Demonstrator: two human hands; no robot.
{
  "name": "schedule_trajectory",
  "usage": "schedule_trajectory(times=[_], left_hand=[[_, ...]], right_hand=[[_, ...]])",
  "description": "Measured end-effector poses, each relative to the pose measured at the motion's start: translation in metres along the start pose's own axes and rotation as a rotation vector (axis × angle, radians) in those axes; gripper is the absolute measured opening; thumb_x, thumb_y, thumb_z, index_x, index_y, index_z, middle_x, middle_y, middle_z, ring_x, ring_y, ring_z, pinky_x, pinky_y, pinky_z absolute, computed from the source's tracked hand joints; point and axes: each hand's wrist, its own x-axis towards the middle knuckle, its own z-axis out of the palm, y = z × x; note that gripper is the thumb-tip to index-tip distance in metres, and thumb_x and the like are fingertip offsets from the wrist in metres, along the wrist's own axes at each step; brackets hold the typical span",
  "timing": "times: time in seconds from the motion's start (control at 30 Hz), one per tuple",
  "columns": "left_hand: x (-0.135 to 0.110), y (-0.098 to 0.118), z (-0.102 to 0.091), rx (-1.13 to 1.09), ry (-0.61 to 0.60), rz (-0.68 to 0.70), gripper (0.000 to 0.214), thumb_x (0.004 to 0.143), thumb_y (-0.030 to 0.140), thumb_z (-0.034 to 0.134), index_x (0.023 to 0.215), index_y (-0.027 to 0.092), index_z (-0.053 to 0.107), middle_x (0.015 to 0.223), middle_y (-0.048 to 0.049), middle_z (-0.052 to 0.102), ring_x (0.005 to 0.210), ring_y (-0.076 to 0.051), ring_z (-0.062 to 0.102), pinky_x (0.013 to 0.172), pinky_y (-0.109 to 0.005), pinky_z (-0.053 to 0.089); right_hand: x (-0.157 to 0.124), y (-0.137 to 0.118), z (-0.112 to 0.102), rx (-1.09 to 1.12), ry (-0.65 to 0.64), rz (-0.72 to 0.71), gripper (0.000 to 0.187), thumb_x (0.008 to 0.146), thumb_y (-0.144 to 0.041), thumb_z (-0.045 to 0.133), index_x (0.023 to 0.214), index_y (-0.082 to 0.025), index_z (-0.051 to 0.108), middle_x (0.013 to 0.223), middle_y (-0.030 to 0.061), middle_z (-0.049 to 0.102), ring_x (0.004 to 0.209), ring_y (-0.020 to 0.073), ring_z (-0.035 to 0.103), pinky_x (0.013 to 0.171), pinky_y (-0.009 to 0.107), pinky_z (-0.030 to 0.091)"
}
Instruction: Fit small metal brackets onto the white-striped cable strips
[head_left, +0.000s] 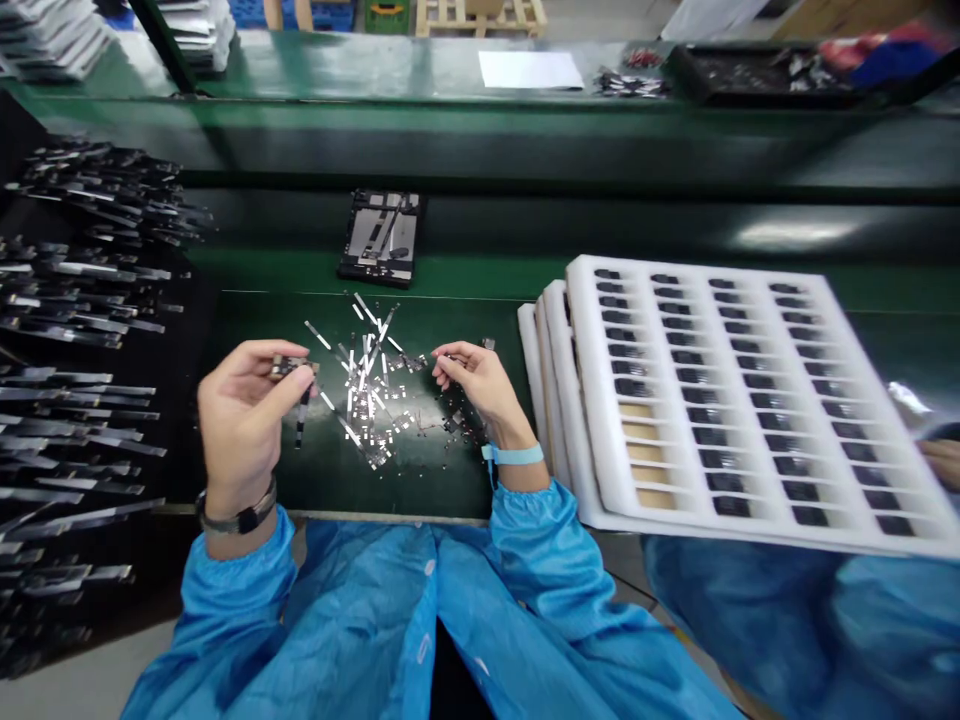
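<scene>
Between thumb and fingers, my left hand (251,400) grips a small electronic module (292,367) with a dark flex strip (302,420) hanging from it. My right hand (480,380) is pinched closed over the right side of the bench; whatever its fingertips hold, if anything, is too small to make out. Between the hands lies a loose pile of silvery flex strips and tiny parts (367,390). Dark little bits (457,420) are scattered just below my right fingers.
White foam trays (615,400) with dark modules in slots are stacked on the right. Bundles of flex strips (75,400) fill a black rack on the left. A dark tray of parts (381,238) sits behind the pile. Another person's hand (941,460) shows at the far right.
</scene>
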Motion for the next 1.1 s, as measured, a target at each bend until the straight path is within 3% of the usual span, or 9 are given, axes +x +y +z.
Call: schedule_trajectory(times=[0.2, 0.43, 0.67, 0.87, 1.1], left_hand=[[0.016, -0.041, 0.046, -0.264, -0.218, -0.322, 0.023, 0.075, 0.028, 0.092, 0.092, 0.018, 0.080, 0.078, -0.0012, 0.071, 0.062, -0.012, 0.064, 0.060, -0.026, 0.055], [0.019, -0.084, 0.075, -0.291, -0.338, -0.509, 0.028, 0.070, 0.028, 0.095, 0.090, 0.017, 0.079, 0.078, -0.0012, 0.072, 0.063, -0.011, 0.065, 0.062, -0.024, 0.052], [0.020, -0.102, 0.081, -0.252, -0.357, -0.520, 0.029, 0.071, 0.029, 0.094, 0.091, 0.017, 0.078, 0.078, -0.0014, 0.073, 0.063, -0.012, 0.065, 0.063, -0.025, 0.052], [0.020, -0.109, 0.081, -0.208, -0.347, -0.458, 0.027, 0.072, 0.029, 0.093, 0.092, 0.018, 0.079, 0.083, -0.0025, 0.074, 0.066, -0.012, 0.065, 0.064, -0.026, 0.050], [0.017, -0.112, 0.083, -0.155, -0.342, -0.428, 0.025, 0.074, 0.033, 0.092, 0.093, 0.019, 0.082, 0.086, -0.0046, 0.077, 0.070, -0.014, 0.064, 0.065, -0.027, 0.050]], right_hand=[[-0.004, -0.005, 0.005, 0.018, -0.089, 0.027, 0.044, 0.086, -0.061, 0.086, 0.093, -0.021, 0.069, 0.085, 0.0057, 0.079, 0.068, 0.0167, 0.070, 0.057, 0.028, 0.053], [-0.004, -0.005, 0.003, -0.092, 0.002, -0.029, 0.038, 0.088, -0.057, 0.084, 0.096, -0.021, 0.075, 0.069, -0.0011, 0.067, 0.059, 0.0133, 0.056, 0.056, 0.027, 0.045], [-0.008, -0.009, 0.010, -0.302, 0.075, -0.166, 0.025, 0.093, -0.045, 0.077, 0.095, -0.020, 0.081, 0.084, 0.0034, 0.076, 0.068, 0.0166, 0.060, 0.064, 0.031, 0.046], [-0.014, -0.012, 0.016, -0.400, 0.004, -0.227, 0.018, 0.096, -0.039, 0.075, 0.094, -0.023, 0.082, 0.096, 0.0055, 0.082, 0.087, 0.0241, 0.071, 0.081, 0.036, 0.055], [-0.018, -0.014, 0.020, -0.544, -0.039, -0.299, 0.019, 0.102, -0.036, 0.068, 0.097, -0.025, 0.082, 0.093, 0.0056, 0.079, 0.075, 0.0212, 0.064, 0.073, 0.035, 0.049]])
